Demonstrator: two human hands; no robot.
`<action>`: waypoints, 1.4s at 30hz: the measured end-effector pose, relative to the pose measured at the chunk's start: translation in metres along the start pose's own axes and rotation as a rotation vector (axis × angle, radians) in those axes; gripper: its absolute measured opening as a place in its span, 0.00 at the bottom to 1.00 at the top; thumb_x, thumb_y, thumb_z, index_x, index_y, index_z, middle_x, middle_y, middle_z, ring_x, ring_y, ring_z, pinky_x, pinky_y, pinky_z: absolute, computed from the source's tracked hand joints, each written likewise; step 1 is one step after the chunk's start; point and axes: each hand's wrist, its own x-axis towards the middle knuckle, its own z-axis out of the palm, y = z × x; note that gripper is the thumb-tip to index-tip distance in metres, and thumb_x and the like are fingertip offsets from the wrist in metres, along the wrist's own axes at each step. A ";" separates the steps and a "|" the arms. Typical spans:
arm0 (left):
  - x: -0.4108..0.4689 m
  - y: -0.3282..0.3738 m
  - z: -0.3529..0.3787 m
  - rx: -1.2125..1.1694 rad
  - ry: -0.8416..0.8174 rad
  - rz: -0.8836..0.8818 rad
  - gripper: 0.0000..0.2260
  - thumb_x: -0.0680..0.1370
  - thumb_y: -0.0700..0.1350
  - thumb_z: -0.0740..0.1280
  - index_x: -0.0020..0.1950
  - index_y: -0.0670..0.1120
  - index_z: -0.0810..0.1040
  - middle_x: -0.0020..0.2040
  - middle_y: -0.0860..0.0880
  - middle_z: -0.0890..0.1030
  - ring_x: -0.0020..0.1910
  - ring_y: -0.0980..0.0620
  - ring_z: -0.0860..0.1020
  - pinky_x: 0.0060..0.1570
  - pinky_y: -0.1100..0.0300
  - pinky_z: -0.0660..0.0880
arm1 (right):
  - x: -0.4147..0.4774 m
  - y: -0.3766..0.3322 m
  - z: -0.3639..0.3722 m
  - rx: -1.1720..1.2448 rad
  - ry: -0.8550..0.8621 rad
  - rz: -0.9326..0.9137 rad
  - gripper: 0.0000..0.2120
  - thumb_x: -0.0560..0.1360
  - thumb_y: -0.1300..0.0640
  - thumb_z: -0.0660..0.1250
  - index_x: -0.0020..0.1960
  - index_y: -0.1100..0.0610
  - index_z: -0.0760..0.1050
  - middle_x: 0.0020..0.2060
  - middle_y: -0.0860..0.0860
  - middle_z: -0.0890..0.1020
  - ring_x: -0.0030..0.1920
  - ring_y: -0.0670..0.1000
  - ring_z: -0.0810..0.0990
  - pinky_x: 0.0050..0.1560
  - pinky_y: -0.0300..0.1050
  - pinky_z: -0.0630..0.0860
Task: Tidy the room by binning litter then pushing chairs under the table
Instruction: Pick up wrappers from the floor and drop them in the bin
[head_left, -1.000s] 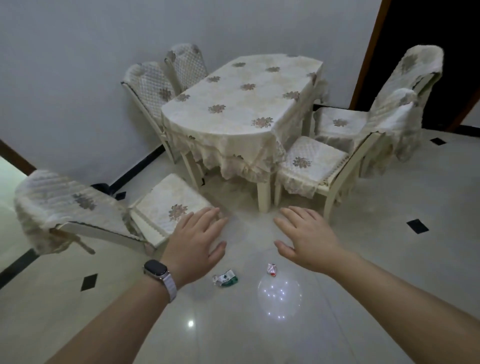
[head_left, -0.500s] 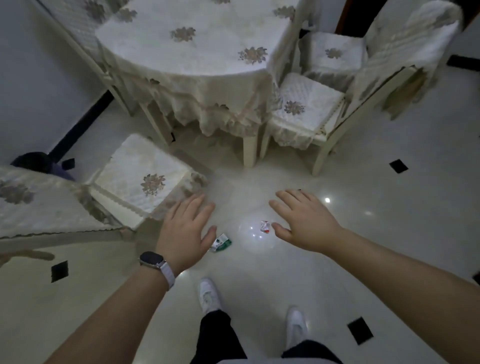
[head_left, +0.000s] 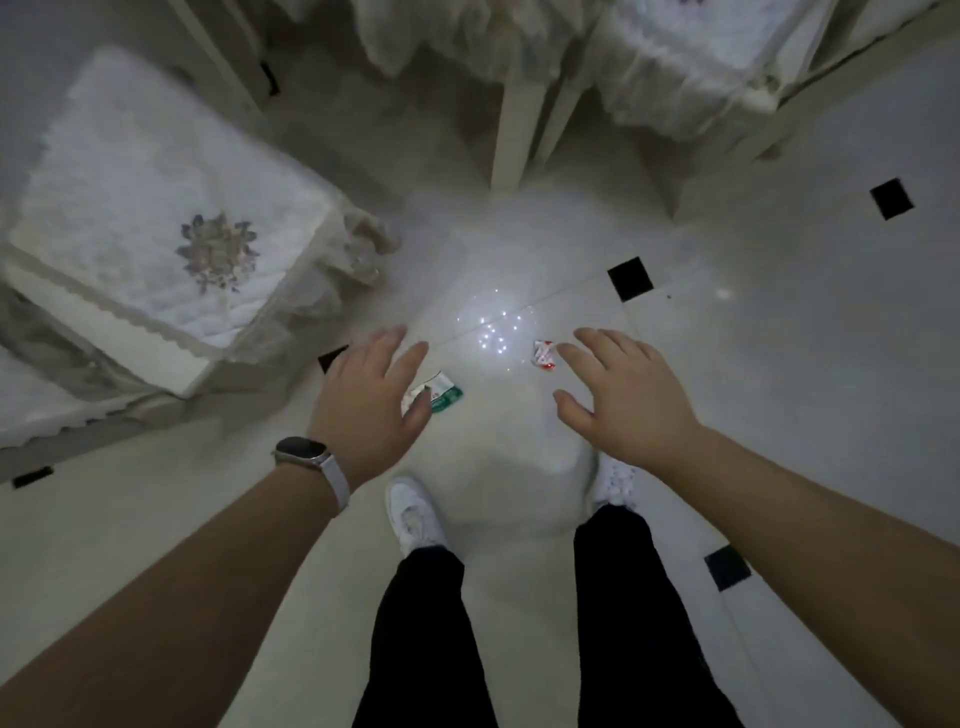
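Two pieces of litter lie on the pale tiled floor. A green and white wrapper (head_left: 440, 396) sits partly under the fingers of my left hand (head_left: 370, 402), which hovers over it with fingers spread. A red and white wrapper (head_left: 543, 354) lies just left of the fingertips of my right hand (head_left: 627, 395), also spread and holding nothing. A chair with a quilted flowered seat cover (head_left: 156, 218) stands pulled out at the left. Another chair's seat (head_left: 691, 62) shows at the top right.
A table leg (head_left: 511, 135) and the lace tablecloth hem (head_left: 441, 36) are straight ahead at the top. My feet in white shoes (head_left: 413, 514) stand just behind the litter. Black diamond inlays dot the floor (head_left: 779, 364).
The view has tilted down and moved closer to the floor. Both hands have dropped nearer to the two wrappers. The table top has left the view.
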 end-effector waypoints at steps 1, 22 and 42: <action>0.003 -0.005 0.023 -0.011 -0.026 -0.019 0.23 0.76 0.52 0.61 0.66 0.42 0.76 0.67 0.38 0.75 0.61 0.37 0.76 0.58 0.43 0.72 | 0.008 0.011 0.021 0.019 -0.011 0.007 0.25 0.74 0.44 0.59 0.62 0.59 0.77 0.61 0.58 0.78 0.60 0.60 0.76 0.57 0.54 0.73; 0.068 -0.118 0.482 -0.099 -0.175 -0.712 0.32 0.76 0.60 0.67 0.76 0.49 0.65 0.77 0.42 0.62 0.74 0.37 0.62 0.69 0.41 0.63 | 0.107 0.214 0.442 0.102 -0.285 0.151 0.31 0.74 0.45 0.68 0.72 0.57 0.65 0.66 0.57 0.70 0.61 0.60 0.72 0.55 0.55 0.73; 0.077 -0.168 0.554 -0.094 -0.170 -0.554 0.17 0.76 0.56 0.66 0.56 0.44 0.78 0.56 0.40 0.76 0.55 0.35 0.75 0.54 0.44 0.72 | 0.155 0.222 0.518 0.046 -0.458 0.148 0.05 0.76 0.55 0.63 0.45 0.55 0.69 0.42 0.52 0.72 0.41 0.56 0.73 0.40 0.45 0.64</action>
